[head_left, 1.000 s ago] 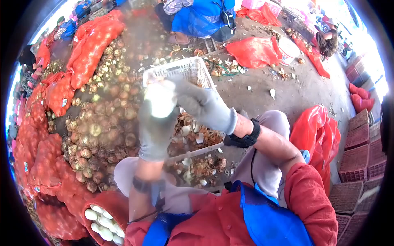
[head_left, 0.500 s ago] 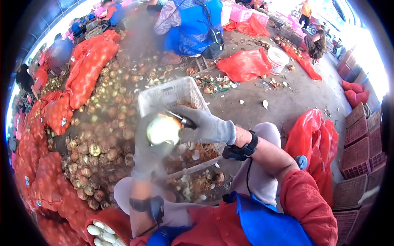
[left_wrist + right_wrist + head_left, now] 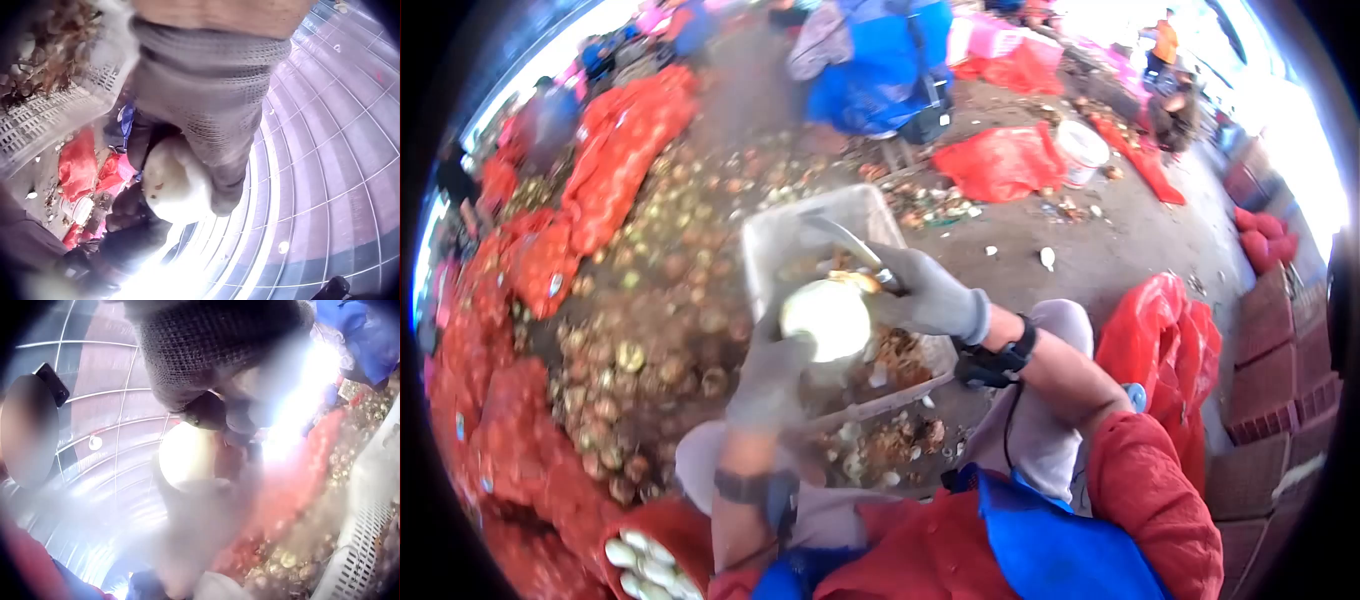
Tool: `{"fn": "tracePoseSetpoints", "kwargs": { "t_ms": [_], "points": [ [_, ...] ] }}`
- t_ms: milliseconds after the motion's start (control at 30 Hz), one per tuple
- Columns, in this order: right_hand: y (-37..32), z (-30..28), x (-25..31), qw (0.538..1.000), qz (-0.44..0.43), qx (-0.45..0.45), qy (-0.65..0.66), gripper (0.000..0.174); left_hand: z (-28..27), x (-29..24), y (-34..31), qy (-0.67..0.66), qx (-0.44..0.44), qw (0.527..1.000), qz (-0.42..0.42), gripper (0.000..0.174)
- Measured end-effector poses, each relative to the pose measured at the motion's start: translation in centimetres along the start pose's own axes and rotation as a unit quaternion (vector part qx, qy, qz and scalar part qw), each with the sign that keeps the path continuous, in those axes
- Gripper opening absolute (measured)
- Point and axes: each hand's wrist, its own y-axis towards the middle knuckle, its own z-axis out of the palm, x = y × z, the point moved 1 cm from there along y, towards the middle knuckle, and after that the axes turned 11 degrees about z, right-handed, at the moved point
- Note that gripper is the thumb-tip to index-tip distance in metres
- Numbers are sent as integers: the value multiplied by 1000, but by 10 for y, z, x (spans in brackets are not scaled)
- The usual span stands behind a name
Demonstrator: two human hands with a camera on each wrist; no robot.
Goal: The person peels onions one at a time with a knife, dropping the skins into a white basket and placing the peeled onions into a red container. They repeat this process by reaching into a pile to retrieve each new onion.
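A pale, mostly peeled onion sits in my gloved left hand, which grips it from the left and below. The left wrist view shows the onion between the fingers, with a small brown mark on it. On the onion's right, my gloved right hand grips a small knife whose blade points up and to the left. Brownish-orange skin shows between the knife and the onion's top. Both hands are over a white plastic crate with brown peelings inside. The right wrist view is blurred around the fingers.
Unpeeled onions lie heaped on the left, with red mesh sacks beyond. Peeled onions fill a red sack at lower left. To the right are a red plastic bag and stacked crates. A white bucket stands farther back.
The onion has shifted right and turned. The knife, out of sight at first, then lay across the onion's top; now its blade is raised, pointing up and left beyond the onion.
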Motion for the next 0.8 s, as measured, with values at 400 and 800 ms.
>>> {"fn": "tracePoseSetpoints", "kwargs": {
  "t_ms": [400, 800],
  "points": [
    [-1, -20, 28, 959, 127, 81, 240, 44, 4, 17, 13, -6, 13, 1000, 23, 87],
    [20, -27, -19, 974, 71, -116, -179, 53, -13, 29, 25, -2, -71, 995, 76, 76]
  ]
}}
